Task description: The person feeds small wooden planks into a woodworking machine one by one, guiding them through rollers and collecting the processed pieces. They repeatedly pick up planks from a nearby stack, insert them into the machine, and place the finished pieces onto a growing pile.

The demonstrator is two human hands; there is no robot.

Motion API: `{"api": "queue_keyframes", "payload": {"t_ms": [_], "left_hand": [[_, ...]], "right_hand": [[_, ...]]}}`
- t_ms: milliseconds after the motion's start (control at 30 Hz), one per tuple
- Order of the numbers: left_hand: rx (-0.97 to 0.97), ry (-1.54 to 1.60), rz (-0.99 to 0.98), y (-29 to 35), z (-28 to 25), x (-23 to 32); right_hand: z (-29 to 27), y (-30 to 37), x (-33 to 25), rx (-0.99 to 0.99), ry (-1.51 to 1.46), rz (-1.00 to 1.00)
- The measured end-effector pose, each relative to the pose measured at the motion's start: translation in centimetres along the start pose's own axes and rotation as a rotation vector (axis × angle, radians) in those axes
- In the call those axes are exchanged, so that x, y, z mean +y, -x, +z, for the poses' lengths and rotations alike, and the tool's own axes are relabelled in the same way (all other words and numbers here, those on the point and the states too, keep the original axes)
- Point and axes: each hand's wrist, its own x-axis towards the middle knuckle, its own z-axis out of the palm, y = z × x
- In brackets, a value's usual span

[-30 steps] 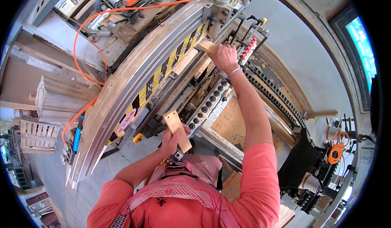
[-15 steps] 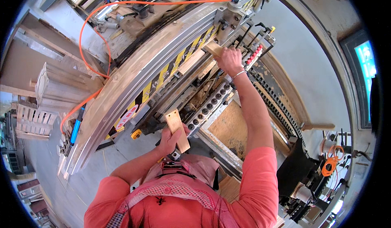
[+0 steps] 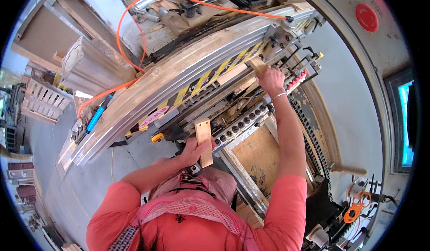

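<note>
My left hand (image 3: 193, 151) is closed around a short flat wooden board (image 3: 204, 139) with small holes near its far end. It holds the board almost upright in front of my body, at the machine's near edge. My right arm reaches far forward. In my right hand (image 3: 272, 81) is the end of a wooden piece (image 3: 257, 65), which lies by the machine's clamping end. Another pale wooden strip (image 3: 232, 75) rests along the machine, beside the yellow-and-black striped beam (image 3: 197, 86). My right fingertips are partly hidden behind the hand.
A row of round black fittings (image 3: 241, 124) runs between my hands. An orange hose (image 3: 118, 31) loops over the long beam. Far right are a red stop button (image 3: 367, 18) and a screen (image 3: 406, 123). A slatted crate (image 3: 47, 99) stands on the left.
My view has swung, so the machine sits lower and further right. The board in my left hand is now more upright. My right hand still grips its wooden piece at the same machine end.
</note>
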Motion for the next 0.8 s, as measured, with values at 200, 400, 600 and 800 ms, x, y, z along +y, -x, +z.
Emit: {"api": "queue_keyframes", "payload": {"t_ms": [200,400,600,800], "left_hand": [[-0.003,-0.038,0.003,0.0,-0.2,-0.1],[0.016,-0.050,0.004,-0.1,0.0,0.5],[-0.001,-0.003,-0.019,-0.1,-0.3,0.5],[0.017,0.003,0.004,-0.4,-0.1,-0.8]], "right_hand": [[-0.5,-0.2,-0.4,-0.025,-0.018,0.033],[0.2,-0.7,-0.4,-0.022,-0.016,0.076],[-1.1,-1.0,-1.5,-0.105,-0.004,0.093],[-0.8,-0.9,-1.3,-0.103,0.045,0.042]]}}
